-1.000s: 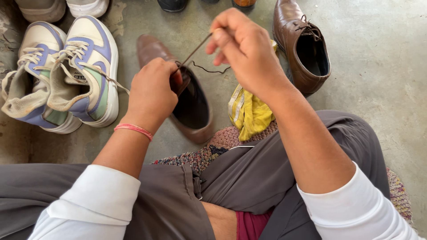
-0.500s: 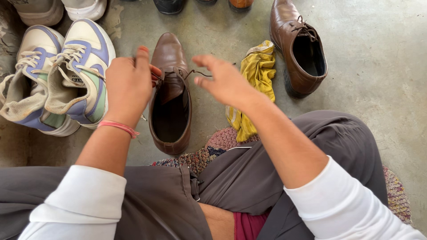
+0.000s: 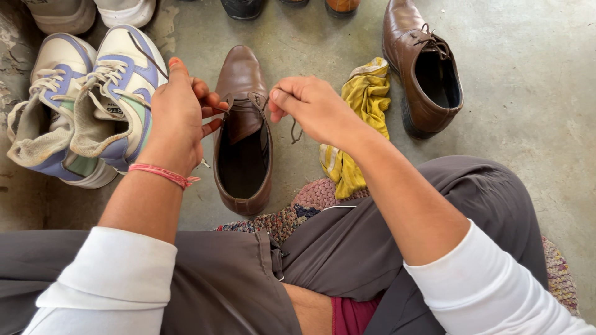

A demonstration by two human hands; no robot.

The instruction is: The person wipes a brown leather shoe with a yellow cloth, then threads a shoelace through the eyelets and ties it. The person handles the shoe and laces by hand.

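Note:
A brown leather shoe [image 3: 243, 133] stands on the concrete floor in front of my lap, toe pointing away. My left hand [image 3: 180, 111] is at the shoe's left side, fingers pinched on one end of the dark shoelace [image 3: 148, 56], which runs up over the sneaker. My right hand [image 3: 313, 107] hovers over the shoe's right eyelets and pinches the other lace end, which dangles below my fingers. A pink band circles my left wrist.
The matching brown shoe [image 3: 425, 68] stands at the upper right. A yellow cloth [image 3: 360, 124] lies between the two shoes. A pair of white and lilac sneakers [image 3: 87, 105] lies at the left. Toes of other shoes [image 3: 245, 7] line the top edge. A woven mat [image 3: 310, 201] lies under my legs.
The view shifted down slightly. My right hand moved back to the shoe's eyelets and closed on the lace end. My left hand lowered beside the shoe, drawing its lace end up to the left.

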